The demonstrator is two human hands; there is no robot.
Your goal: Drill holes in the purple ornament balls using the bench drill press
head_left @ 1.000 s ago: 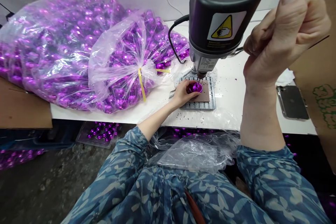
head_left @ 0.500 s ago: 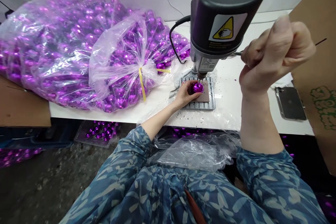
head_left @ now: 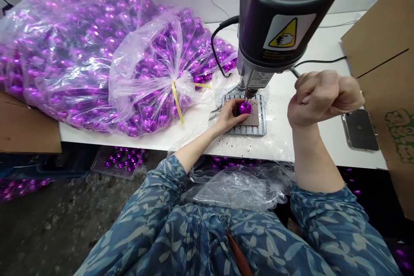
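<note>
My left hand (head_left: 228, 116) grips a shiny purple ball (head_left: 244, 108) on the metal grid plate (head_left: 257, 128) of a bench drill press. The drill tip (head_left: 248, 94) touches the top of the ball. The dark grey drill head (head_left: 284, 13) with a yellow warning sticker hangs above it. To the right, my right hand (head_left: 323, 97) is a fist around the thin metal feed lever (head_left: 295, 73), low beside the drill head.
Two clear bags of purple balls (head_left: 97, 51) fill the left of the white table (head_left: 291, 146). A phone (head_left: 359, 129) lies at the right, beside a cardboard box (head_left: 388, 73). A crumpled plastic bag (head_left: 239, 185) rests on my lap. A tray of purple balls (head_left: 124, 159) sits on the floor.
My right hand has pulled the lever downward, from head height to beside the table. The drill tip has come down onto the purple ball. My left hand stays on the ball.
</note>
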